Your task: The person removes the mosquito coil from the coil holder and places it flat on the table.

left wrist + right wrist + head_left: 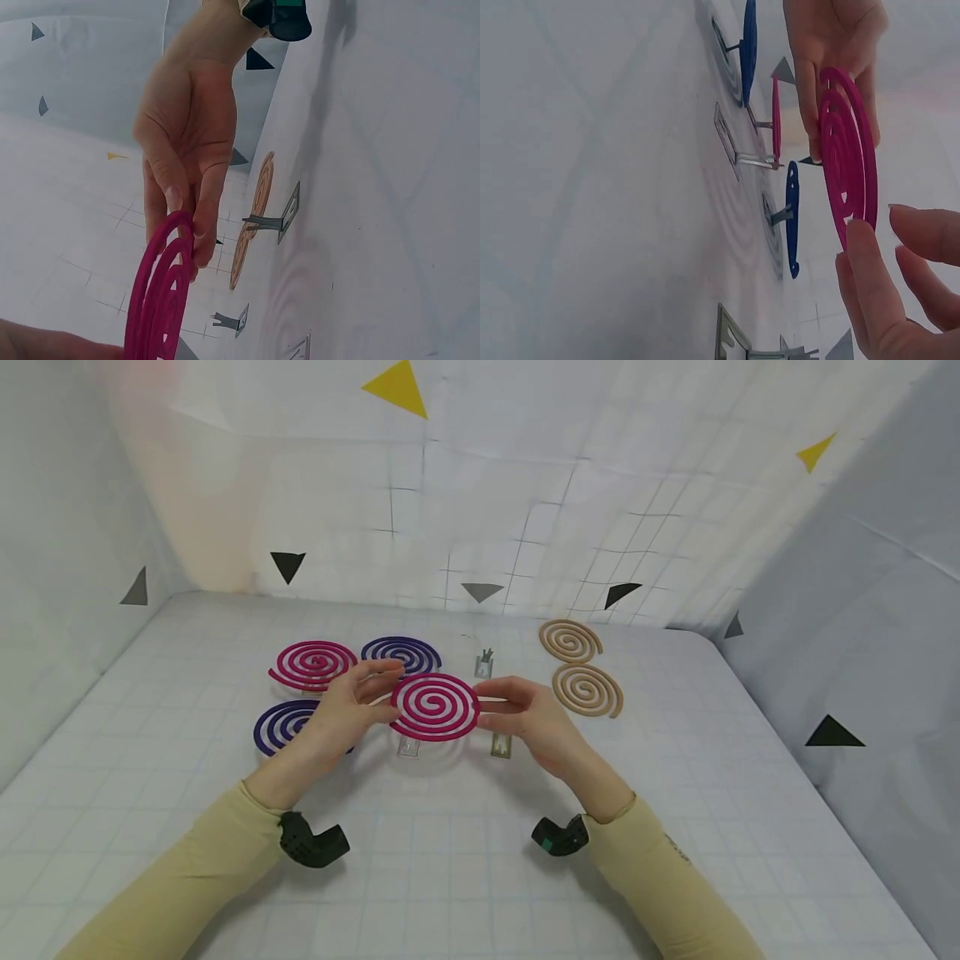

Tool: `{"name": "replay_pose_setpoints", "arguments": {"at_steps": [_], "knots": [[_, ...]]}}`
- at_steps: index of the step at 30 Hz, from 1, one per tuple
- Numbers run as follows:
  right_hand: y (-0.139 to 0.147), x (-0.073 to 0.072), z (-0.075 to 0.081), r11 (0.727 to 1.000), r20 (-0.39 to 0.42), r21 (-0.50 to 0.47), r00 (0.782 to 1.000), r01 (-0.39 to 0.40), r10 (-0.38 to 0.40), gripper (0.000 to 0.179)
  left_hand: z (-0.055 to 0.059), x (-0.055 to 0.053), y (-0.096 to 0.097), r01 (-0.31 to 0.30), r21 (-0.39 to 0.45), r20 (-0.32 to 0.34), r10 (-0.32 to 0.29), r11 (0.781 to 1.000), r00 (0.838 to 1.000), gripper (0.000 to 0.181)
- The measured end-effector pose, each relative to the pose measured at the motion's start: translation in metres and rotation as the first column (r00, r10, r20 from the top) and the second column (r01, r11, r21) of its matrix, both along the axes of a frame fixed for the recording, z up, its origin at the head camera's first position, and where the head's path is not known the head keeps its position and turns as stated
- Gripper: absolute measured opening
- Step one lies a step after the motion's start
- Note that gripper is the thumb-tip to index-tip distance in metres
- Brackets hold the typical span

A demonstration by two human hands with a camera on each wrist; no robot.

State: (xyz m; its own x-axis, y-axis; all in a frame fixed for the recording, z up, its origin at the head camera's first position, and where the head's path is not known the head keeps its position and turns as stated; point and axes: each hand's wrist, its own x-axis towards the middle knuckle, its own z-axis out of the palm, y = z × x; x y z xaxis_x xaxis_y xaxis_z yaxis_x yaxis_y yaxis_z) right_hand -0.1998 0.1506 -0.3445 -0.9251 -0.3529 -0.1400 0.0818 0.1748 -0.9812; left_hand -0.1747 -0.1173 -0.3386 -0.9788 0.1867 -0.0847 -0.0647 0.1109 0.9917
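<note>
A pink mosquito coil [420,734] is held flat above the table between both hands. My left hand [337,714] pinches its left edge, while my right hand [540,722] pinches the opposite edge between thumb and fingers. Below the coil are a silvery metal coil stand [408,747] and a greenish stand [501,747]; another stand [484,668] is farther back. Left of these, a second pink coil [317,646] and a purple-blue coil [401,640] rest on stands. A nearer blue coil [270,727] is partly hidden by my left hand.
Two tan coils [570,639] lie flat on the table at the back right, one nearer than the other. White sheeting [300,485] with coloured triangles walls the table [450,893] at the back and sides. A dark wrist device [313,845] sits on each sleeve.
</note>
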Motion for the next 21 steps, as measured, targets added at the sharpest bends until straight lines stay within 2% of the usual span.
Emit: {"name": "replay_pose_setpoints", "arguments": {"at_steps": [5,10,14,21], "knots": [[0.008,-0.004,0.006,0.999,-0.01,0.0,0.999,-0.04,0.04,0.042,-0.003,-0.002,0.003,0.023,0.031,-0.031,-0.022,0.999,0.999,0.065],[0.022,-0.012,0.012,0.999,-0.027,0.0,0.999,-0.045,0.045,0.04,-0.002,-0.006,0.014,0.041,0.043,-0.038,-0.04,0.998,0.998,0.067],[0.037,-0.017,0.017,0.999,-0.037,0.015,0.999,-0.038,0.038,0.041,0.006,-0.007,0.029,0.043,0.039,-0.048,-0.041,0.998,0.998,0.065],[0.07,-0.022,0.028,0.999,-0.059,0.035,0.998,0.022,-0.02,0.044,0.02,-0.014,0.065,0.071,0.092,-0.067,-0.065,0.993,0.996,0.062]]}}
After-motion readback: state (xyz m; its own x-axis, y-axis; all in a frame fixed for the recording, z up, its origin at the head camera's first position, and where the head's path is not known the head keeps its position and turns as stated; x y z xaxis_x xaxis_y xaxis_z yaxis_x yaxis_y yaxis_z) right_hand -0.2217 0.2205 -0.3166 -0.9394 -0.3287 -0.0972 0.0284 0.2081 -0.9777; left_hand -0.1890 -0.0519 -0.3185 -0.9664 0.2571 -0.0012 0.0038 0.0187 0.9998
